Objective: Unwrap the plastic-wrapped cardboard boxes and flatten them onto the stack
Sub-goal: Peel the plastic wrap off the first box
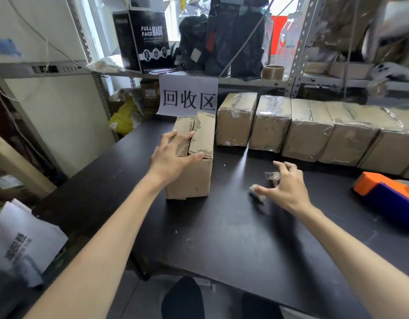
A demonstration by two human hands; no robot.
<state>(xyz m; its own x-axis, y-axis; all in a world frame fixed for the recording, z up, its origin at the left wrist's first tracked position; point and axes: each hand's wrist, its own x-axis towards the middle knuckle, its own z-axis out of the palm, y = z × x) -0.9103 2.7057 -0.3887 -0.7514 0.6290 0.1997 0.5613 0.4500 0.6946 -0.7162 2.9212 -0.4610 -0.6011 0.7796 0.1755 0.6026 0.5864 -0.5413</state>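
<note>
Black tabletop [221, 238] fills the foreground, with metal shelving behind it and a paper sign [188, 97] hanging from the shelf edge. Directly below the sign, a bare cardboard box [194, 178] is stood on the table. Its long axis runs from the near edge toward the sign, and the seam between its two top flaps follows the same line. The flaps are closed, so the inside is hidden.

The left hand [173, 155] is laid flat on the box top, fingers straight and spread across the flaps, thumb along the near top edge; nothing is gripped. Below and right of the sign, the right hand [288, 187] is arched with fingers spread over crumpled plastic wrap [271, 176] lying on the table. The thumb tip touches a scrap, but the hand is not closed round it.

Right of the sign, a row of plastic-wrapped boxes [272, 127] is set side by side, running toward the right edge. Far right of the sign an orange and blue tape dispenser [387, 192] is seen.
</note>
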